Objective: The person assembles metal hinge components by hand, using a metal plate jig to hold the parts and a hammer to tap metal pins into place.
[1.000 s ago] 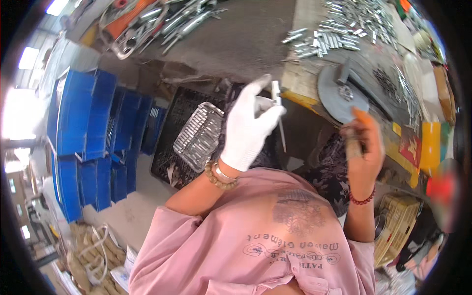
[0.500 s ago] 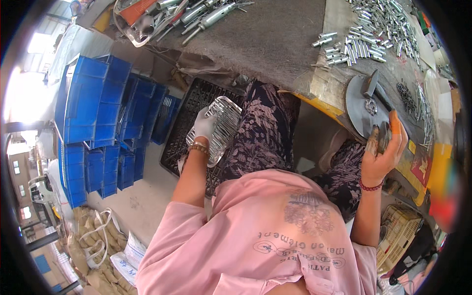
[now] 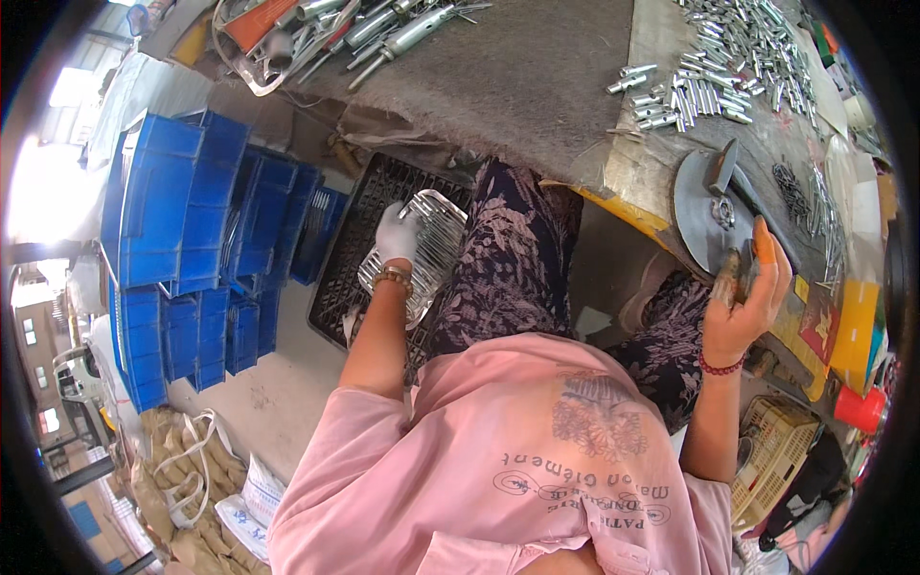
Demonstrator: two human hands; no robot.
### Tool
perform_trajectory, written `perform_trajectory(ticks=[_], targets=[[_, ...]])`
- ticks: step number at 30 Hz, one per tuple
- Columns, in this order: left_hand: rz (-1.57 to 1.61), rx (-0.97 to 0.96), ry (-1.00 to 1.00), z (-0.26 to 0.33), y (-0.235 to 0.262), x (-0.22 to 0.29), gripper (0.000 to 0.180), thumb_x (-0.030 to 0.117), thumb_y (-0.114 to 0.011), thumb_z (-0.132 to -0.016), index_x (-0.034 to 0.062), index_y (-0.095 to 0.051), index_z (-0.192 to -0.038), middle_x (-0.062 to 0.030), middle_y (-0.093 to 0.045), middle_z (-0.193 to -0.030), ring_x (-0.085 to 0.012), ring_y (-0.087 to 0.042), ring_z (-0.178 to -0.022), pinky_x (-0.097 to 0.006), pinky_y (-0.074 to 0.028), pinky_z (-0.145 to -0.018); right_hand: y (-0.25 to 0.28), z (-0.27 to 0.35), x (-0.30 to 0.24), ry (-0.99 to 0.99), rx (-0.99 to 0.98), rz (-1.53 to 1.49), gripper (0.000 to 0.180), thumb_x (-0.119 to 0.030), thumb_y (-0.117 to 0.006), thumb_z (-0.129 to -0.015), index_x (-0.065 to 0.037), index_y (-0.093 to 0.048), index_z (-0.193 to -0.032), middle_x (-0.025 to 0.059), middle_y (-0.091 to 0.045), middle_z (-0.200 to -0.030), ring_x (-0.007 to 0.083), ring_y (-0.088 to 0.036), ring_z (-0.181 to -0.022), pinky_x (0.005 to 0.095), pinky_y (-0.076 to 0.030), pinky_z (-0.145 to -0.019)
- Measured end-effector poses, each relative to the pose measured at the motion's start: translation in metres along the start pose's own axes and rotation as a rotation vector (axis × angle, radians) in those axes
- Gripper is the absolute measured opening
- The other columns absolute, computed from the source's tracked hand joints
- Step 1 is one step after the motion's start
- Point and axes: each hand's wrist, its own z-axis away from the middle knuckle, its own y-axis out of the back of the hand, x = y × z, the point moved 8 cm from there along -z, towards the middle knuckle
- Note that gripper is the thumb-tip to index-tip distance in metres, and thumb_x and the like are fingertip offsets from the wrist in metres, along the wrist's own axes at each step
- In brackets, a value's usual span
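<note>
My left hand (image 3: 397,237), in a pale glove, is closed at the left side of a shiny metal tray (image 3: 428,202) of thin rods. What its fingers grip is hidden. This tray lies in a black plastic crate (image 3: 331,278) beside my leg. At the bench's edge my right hand (image 3: 743,311) has its thumb and fingers brought together beside a grey metal disc (image 3: 692,206). Covers wrap the thumb and an orange-tipped finger. Anything pinched there is too small to make out. A hammer (image 3: 725,170) and a small metal piece (image 3: 722,213) rest on the disc.
Metal tubes (image 3: 704,99) pile up on the far right of the bench (image 3: 517,86); thin pins (image 3: 826,225) lie beyond the disc. Tools (image 3: 393,43) sit at the far left. Stacked blue bins (image 3: 177,211) stand left, a yellow crate (image 3: 774,460) lower right.
My left hand has shifted slightly up over the tray's side. My right hand stays by the disc, with its fingers moved only a little.
</note>
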Motion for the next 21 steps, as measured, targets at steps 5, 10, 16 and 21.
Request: perform_trajectory(ticks=[5, 10, 16, 21], targets=[[-0.47, 0.207, -0.368, -0.018, 0.013, 0.044, 0.035, 0.015, -0.064, -0.1, 0.014, -0.077, -0.132, -0.0204, -0.074, -0.121, -0.0416, -0.071, -0.117, -0.05, -0.057, -0.1, 0.0, 0.0, 0.001, 0.01, 0.001, -0.003, 0.046, -0.002, -0.071, -0.096, 0.004, -0.069, -0.141, 0.0221, -0.069, -0.136, 0.0389, -0.067, -0.124, 0.0439, -0.058, -0.103], [-0.575, 0.034, -0.446, -0.043, -0.003, 0.032, 0.033, 0.011, -0.061, -0.098, 0.0173, -0.081, -0.123, -0.019, -0.075, -0.119, -0.0421, -0.071, -0.113, -0.05, -0.058, -0.098, -0.002, 0.0, 0.001, 0.014, -0.014, -0.003, 0.045, -0.005, -0.07, -0.095, 0.004, -0.069, -0.14, 0.023, -0.069, -0.135, 0.0413, -0.067, -0.124, 0.0462, -0.055, -0.107], [-0.616, -0.027, -0.426, -0.042, -0.015, 0.034, 0.032, 0.012, -0.059, -0.098, 0.0172, -0.083, -0.119, -0.0178, -0.075, -0.121, -0.0417, -0.071, -0.114, -0.049, -0.058, -0.098, -0.003, 0.001, 0.003, 0.004, -0.019, -0.018, 0.046, -0.005, -0.068, -0.094, 0.004, -0.068, -0.139, 0.0239, -0.07, -0.134, 0.0428, -0.068, -0.123, 0.047, -0.054, -0.107], [-0.61, -0.063, -0.44, -0.044, -0.019, 0.04, 0.034, 0.011, -0.058, -0.097, 0.0165, -0.083, -0.12, -0.0182, -0.076, -0.121, -0.0421, -0.071, -0.115, -0.049, -0.058, -0.099, -0.002, 0.0, 0.007, -0.002, -0.005, -0.029, 0.049, -0.003, -0.069, -0.092, 0.003, -0.068, -0.14, 0.0233, -0.07, -0.132, 0.0431, -0.068, -0.121, 0.0476, -0.054, -0.106]])
